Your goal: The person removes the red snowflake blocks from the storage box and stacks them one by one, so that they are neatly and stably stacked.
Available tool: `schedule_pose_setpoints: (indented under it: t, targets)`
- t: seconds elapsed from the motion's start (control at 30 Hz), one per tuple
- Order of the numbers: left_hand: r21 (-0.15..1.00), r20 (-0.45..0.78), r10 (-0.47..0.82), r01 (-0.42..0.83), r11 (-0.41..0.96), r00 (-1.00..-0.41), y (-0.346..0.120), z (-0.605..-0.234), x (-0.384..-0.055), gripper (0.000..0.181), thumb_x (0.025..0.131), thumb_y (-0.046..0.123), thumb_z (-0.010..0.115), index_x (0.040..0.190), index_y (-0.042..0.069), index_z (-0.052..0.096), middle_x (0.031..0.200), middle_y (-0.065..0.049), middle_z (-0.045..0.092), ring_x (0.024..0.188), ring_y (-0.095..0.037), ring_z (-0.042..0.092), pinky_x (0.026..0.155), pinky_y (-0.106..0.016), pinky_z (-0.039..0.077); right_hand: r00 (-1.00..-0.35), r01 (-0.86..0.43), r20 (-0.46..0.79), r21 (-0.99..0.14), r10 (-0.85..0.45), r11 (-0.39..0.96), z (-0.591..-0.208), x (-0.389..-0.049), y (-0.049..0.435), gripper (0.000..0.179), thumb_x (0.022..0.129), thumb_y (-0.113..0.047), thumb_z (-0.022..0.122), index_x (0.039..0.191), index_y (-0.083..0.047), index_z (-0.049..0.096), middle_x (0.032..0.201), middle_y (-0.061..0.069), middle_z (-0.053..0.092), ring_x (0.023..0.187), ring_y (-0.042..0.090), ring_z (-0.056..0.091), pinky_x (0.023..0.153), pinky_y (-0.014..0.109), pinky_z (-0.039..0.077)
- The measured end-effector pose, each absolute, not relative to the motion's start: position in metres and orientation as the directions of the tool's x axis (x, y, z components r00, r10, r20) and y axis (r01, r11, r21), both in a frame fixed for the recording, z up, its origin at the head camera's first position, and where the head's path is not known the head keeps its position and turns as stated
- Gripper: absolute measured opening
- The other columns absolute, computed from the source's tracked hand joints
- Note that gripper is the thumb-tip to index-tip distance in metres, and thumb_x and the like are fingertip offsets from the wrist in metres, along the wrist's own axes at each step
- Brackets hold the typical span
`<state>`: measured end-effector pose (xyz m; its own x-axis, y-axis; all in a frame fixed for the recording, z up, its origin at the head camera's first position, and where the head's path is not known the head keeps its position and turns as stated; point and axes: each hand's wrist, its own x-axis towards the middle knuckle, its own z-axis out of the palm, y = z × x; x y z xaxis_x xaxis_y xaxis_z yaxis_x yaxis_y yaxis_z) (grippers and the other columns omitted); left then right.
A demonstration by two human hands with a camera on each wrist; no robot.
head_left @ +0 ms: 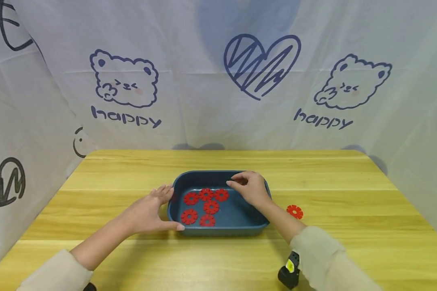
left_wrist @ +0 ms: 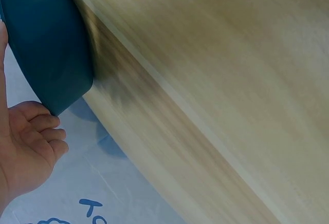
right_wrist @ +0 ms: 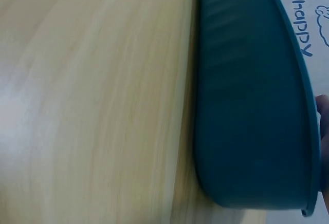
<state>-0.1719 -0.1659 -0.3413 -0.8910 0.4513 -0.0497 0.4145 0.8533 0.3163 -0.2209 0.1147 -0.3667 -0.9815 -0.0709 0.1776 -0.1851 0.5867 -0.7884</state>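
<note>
A dark blue-green tray [head_left: 218, 231] stands on the table with several red notched plastic discs [head_left: 211, 207] lying flat inside, mostly in its left half. My left hand [head_left: 151, 212] spreads along the tray's left end, thumb at the near corner and fingertips on the rim. In the left wrist view, this hand [left_wrist: 31, 147] lies against the tray's wall [left_wrist: 46, 39]. My right hand [head_left: 253, 190] reaches over the tray's right end, thumb and index fingertips close together; I cannot tell whether the dark reddish patch between them is a disc.
One more red disc [head_left: 294, 211] lies on the wooden table [head_left: 342, 202], right of the tray and beside the right forearm. A white cloth [head_left: 193, 101] with drawn bears and a heart hangs behind the table. A black wrist device [head_left: 289, 270] sits under the right sleeve.
</note>
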Motion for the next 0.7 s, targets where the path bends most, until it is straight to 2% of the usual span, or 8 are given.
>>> schedule_pose_setpoints:
  t: [0.43, 0.7]
  targets:
    - [0.318, -0.051, 0.454, 0.416, 0.852, -0.890, -0.166, -0.341, -0.172, 0.107, 0.067, 0.069, 0.065, 0.140, -0.005, 0.036, 0.149, -0.024, 0.028, 0.133, -0.051, 0.024, 0.099, -0.064, 0.034, -0.985, -0.164, 0.093, -0.735, -0.142, 0.658, -0.381, -0.229, 0.100, 0.021, 0.080, -0.015, 0.072, 0.093, 0.002, 0.071, 0.091, 0.012, 0.069, 0.081, 0.021, 0.063, 0.069, 0.029, 0.053]
    - [0.309, -0.036, 0.460, 0.428, 0.849, -0.887, -0.166, -0.342, -0.172, 0.107, 0.067, 0.068, 0.066, 0.139, -0.006, 0.036, 0.148, -0.024, 0.028, 0.134, -0.050, 0.025, 0.099, -0.063, 0.034, -0.985, -0.157, 0.053, -0.677, -0.165, 0.720, -0.381, -0.232, 0.099, 0.019, 0.077, -0.014, 0.075, 0.086, 0.002, 0.071, 0.081, 0.011, 0.070, 0.072, 0.017, 0.061, 0.063, 0.027, 0.052]
